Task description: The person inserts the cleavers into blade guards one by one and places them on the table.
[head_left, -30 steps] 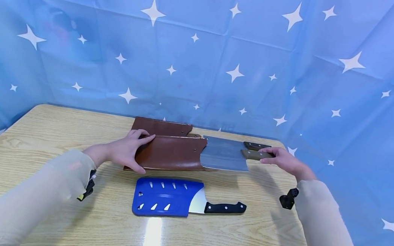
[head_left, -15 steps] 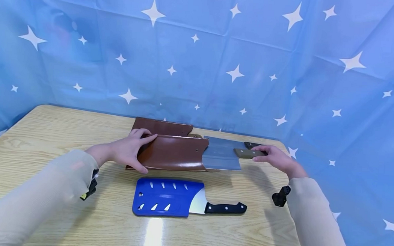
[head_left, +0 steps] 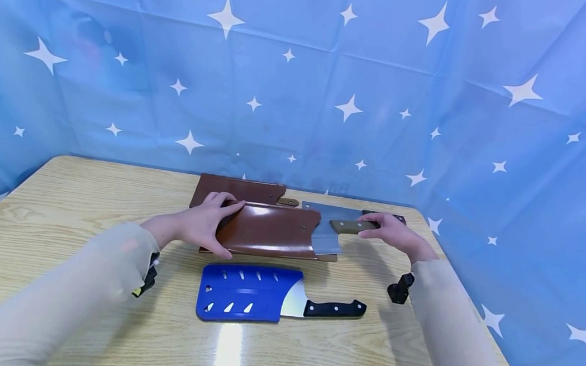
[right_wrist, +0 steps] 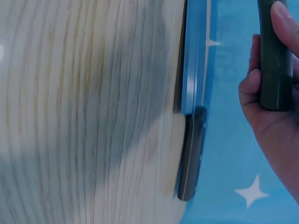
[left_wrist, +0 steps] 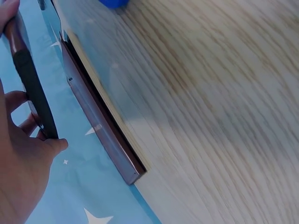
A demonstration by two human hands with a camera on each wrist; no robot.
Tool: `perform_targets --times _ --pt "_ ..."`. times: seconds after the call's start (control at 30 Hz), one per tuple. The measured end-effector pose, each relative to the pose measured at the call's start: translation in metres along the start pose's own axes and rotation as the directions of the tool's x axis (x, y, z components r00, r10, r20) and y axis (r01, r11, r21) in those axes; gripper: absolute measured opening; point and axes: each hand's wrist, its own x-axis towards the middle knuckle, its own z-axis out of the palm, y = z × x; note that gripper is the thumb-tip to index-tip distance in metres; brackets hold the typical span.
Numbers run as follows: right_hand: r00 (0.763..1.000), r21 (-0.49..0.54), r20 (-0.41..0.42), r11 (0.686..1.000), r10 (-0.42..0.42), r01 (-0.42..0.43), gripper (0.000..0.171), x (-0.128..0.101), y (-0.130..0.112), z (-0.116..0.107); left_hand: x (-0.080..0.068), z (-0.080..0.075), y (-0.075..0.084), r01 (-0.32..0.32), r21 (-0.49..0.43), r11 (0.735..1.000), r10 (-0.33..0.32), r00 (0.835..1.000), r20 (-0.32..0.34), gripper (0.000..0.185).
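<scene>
Cleaver (head_left: 331, 233) lengthwise left-right, blade in sheath (head_left: 270, 230), right hand (head_left: 388, 232) gripping handle, left hand (head_left: 202, 226) gripping sheath

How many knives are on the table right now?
3: the cleaver going into the brown sheath, a second cleaver behind it, and the knife in the blue guard in front.

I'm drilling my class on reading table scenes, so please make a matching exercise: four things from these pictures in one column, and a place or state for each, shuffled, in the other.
Things:
1. brown sheath
2. cleaver with the olive handle
3. blue guard
4. bare cleaver

Places or states:
A. lies farthest back, by the backdrop, unsheathed
B. gripped at its left end by the left hand
C. covers the blade of the black-handled knife nearest the person
D. blade partly inside leather, handle held by the right hand

Pairs: 1-B, 2-D, 3-C, 4-A
</scene>
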Motion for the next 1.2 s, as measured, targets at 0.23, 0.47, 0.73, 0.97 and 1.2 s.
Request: perform_targets --times 0.23,0.47,0.73,0.97,1.2 --pt "0.999 0.002 0.003 0.999 -0.035 0.035 0.046 0.011 -0.012 0.008 0.004 0.001 0.003 0.02 -0.008 1.0 -0.02 1.0 -0.014 0.111" --pt "0.999 0.017 0.008 0.999 -0.042 0.041 0.042 0.017 -0.017 0.013 0.005 0.001 0.001 0.046 -0.013 0.999 -0.046 0.999 -0.019 0.112" --pt "0.998 0.023 0.012 0.998 -0.063 0.062 0.041 0.021 -0.024 0.019 0.006 0.0 -0.001 0.061 -0.006 0.998 -0.062 0.998 -0.025 0.112" --pt "0.996 0.018 0.03 0.996 -0.087 0.086 0.041 0.024 -0.035 0.031 0.005 0.002 0.001 0.042 -0.001 0.999 -0.042 0.999 -0.024 0.11" --pt "0.99 0.003 0.06 0.992 -0.13 0.13 0.037 0.029 -0.045 0.045 0.0 0.006 -0.002 0.048 0.019 0.999 -0.048 0.999 -0.009 0.11"
